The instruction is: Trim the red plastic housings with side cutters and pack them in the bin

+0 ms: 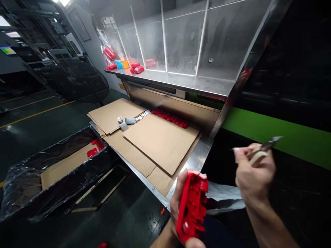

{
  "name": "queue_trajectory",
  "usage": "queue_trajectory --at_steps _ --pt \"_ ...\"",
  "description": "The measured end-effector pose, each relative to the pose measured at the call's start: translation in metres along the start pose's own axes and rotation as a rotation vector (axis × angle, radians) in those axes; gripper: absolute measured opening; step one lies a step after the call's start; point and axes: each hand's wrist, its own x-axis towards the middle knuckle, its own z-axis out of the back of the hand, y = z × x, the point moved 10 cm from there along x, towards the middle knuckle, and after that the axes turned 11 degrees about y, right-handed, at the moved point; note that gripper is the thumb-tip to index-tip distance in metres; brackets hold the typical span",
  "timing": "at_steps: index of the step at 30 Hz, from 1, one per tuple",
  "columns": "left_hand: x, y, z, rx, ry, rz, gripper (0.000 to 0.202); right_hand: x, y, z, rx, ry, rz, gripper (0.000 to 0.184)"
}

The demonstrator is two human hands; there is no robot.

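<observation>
My left hand is wrapped round a red molded plastic housing, holding it upright near the bottom of the view. The housing's hollow, ribbed inside faces up and to the right. Off to the right, my right hand is closed round the pale handles of a pair of nippers. Their metal jaws point up and to the right, apart from the housing. Motion blurs this hand and the tool a little.
Cardboard sheets cover the metal table, with a row of red parts along the back. More red parts lie on the metal shelf. At left stands a box lined with black plastic, holding cardboard and red parts.
</observation>
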Motion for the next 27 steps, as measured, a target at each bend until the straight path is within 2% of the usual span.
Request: queue_trajectory --at_steps 2,4,7,9,11,14,16,21,27 --pt "0.004 -0.013 -0.001 -0.049 0.037 -0.083 0.087 0.016 -0.012 0.016 -0.064 -0.073 0.035 0.028" --pt "0.012 -0.018 0.004 -0.155 0.019 -0.120 0.090 0.019 -0.027 0.013 -0.174 -0.039 0.069 0.032" --pt "0.025 -0.020 0.007 -0.339 0.009 -0.124 0.090 0.003 -0.065 -0.037 -0.362 0.278 0.060 0.036" --pt "0.029 -0.022 0.002 -0.407 0.059 -0.116 0.090 -0.022 -0.095 -0.078 -0.430 0.527 0.048 0.036" --pt "0.030 -0.023 -0.002 -0.443 0.100 -0.107 0.086 -0.053 -0.116 -0.110 -0.464 0.703 0.064 0.033" --pt "0.028 -0.023 -0.001 -0.480 0.105 -0.085 0.081 -0.105 -0.127 -0.151 -0.449 0.918 0.152 0.029" --pt "0.028 -0.022 0.002 -0.512 0.087 -0.070 0.082 -0.137 -0.128 -0.171 -0.429 1.016 0.223 0.034" --pt "0.029 -0.025 0.012 -0.559 0.049 -0.064 0.085 -0.183 -0.139 -0.204 -0.403 1.138 0.333 0.054" --pt "0.028 -0.030 0.031 -0.502 -0.032 -0.024 0.088 -0.198 -0.167 -0.222 -0.430 1.164 0.345 0.059"
